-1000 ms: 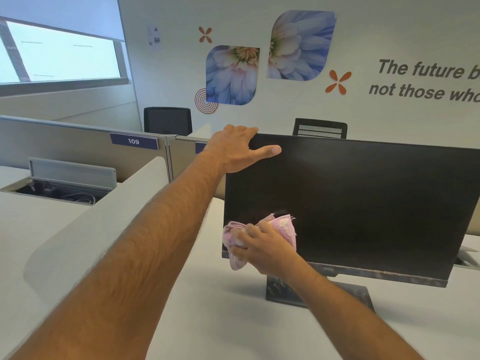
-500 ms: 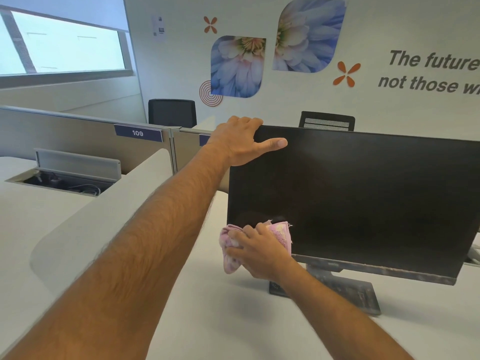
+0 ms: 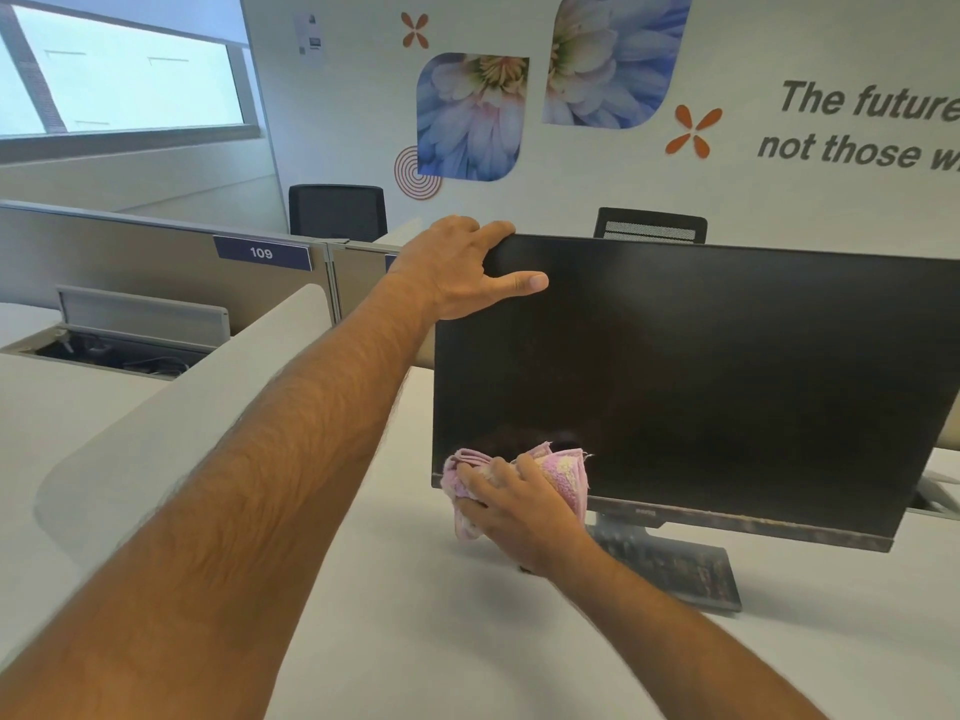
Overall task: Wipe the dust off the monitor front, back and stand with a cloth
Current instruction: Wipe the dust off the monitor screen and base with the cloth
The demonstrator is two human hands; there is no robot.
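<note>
Your left hand [image 3: 457,272] clamped the monitor [image 3: 701,387] by its top left corner, while your right hand [image 3: 519,511] had the pink cloth [image 3: 563,472] bunched against the screen's bottom left corner.

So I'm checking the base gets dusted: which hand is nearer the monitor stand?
Right. The right hand presses the cloth on the screen's lower corner, beside the stand; the left hand grips the top corner.

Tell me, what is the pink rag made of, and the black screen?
The cloth looks like soft cotton terry: its surface is nubbly, it bunches in folds, and an edge is frayed. The monitor screen looks like matte plastic or coated glass, since it shows only faint, dull reflections. Its bottom edge looks like dusty plastic.
</note>
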